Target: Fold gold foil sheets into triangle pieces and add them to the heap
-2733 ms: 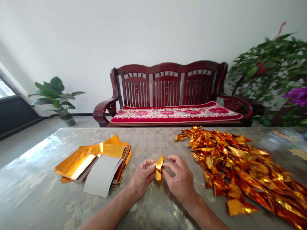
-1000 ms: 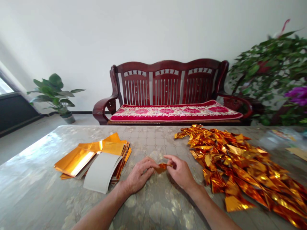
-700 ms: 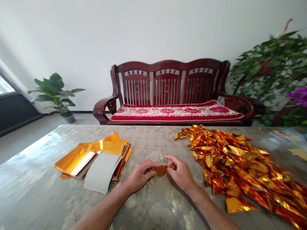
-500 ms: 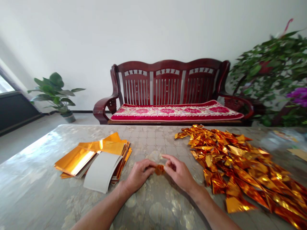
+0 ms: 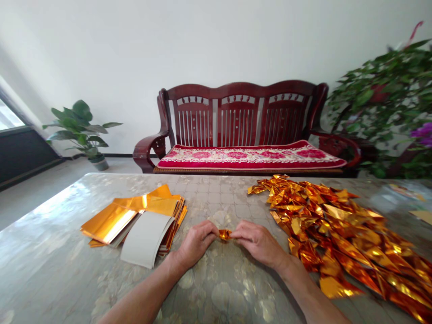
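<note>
Between my two hands, just above the table, is a small piece of folded gold foil paper. My left hand pinches its left end between thumb and fingers. The right end is pinched by my right hand, whose fingers are closed together. To the left lies a stack of flat gold foil sheets, with some grey-backed sheets on top, fanned out. A large heap of folded gold foil pieces spreads over the table's right side.
The table has a shiny patterned cover. A clear plastic bag lies at its far right. Beyond the far edge stands a dark wooden bench with a red floral cushion. Potted plants stand on both sides.
My right hand's raised index finger has come down, and its fingers now close on the foil's right end. My left hand keeps its pinch. The view has shifted slightly.
</note>
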### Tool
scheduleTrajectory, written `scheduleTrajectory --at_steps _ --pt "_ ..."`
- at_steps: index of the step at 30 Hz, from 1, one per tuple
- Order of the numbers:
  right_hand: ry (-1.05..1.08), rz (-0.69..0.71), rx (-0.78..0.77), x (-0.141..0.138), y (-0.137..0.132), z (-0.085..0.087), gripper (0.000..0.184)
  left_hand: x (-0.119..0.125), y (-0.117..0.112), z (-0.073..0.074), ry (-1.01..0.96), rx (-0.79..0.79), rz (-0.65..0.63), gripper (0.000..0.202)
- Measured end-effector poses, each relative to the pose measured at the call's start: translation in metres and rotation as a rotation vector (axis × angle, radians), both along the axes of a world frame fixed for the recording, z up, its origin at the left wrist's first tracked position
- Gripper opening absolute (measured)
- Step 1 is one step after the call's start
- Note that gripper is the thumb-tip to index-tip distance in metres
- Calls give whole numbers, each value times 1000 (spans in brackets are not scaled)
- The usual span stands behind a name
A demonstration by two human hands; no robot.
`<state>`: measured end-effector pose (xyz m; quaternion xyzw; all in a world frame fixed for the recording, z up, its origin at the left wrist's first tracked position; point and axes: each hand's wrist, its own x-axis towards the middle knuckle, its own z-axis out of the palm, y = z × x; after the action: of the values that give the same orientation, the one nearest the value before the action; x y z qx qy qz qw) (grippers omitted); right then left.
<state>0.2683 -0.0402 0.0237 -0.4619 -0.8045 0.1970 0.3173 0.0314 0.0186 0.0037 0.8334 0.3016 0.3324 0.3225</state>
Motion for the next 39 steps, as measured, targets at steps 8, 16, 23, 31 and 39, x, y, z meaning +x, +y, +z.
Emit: scheduleTrajectory --at_steps 8,16,23,31,39 --pt "-111 -3 61 -2 -4 5 27 -3 -6 9 100 82 -160 26" --pt "-92 -55 70 -8 -6 -3 27 0 -8 4 93 46 -119 25" --pt "4 -112 80 -9 -8 -16 22 6 -11 -5 55 37 -16 19" --pt "61 -138 91 -14 -8 -21 19 10 -12 -4 14 -44 85 13" --pt "174 -181 71 -26 -9 -21 19 17 -19 0 8 -75 108 16"
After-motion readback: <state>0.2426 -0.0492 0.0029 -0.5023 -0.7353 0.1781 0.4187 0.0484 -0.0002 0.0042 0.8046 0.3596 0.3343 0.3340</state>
